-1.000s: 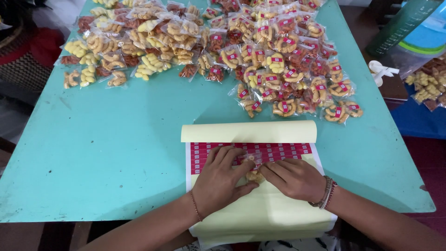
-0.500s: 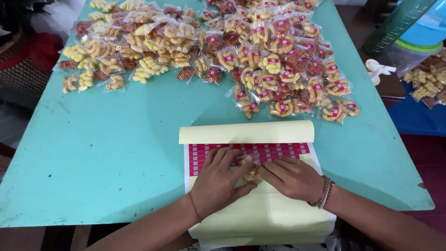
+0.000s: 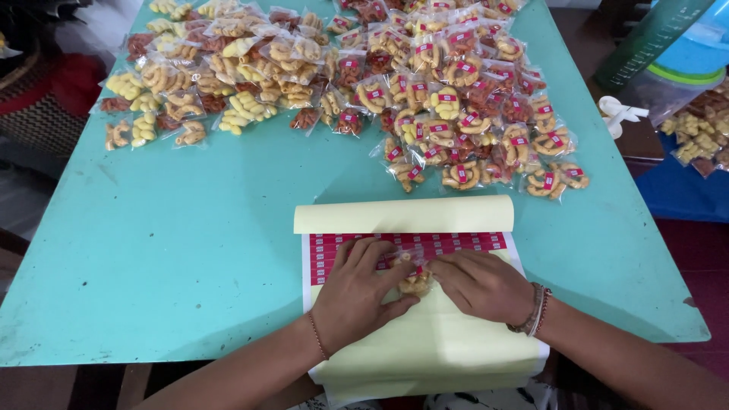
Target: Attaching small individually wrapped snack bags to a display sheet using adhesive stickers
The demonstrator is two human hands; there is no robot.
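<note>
I see both hands pinching one small snack packet (image 3: 415, 281) between them at the tabletop's (image 3: 190, 258) near edge: left hand (image 3: 357, 292) grips its left side, right hand (image 3: 482, 285) its right, over the sticker sheet (image 3: 410, 244).

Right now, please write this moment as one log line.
left hand: on snack packet | right hand: on snack packet | under: sticker sheet | table: packet pile
</note>
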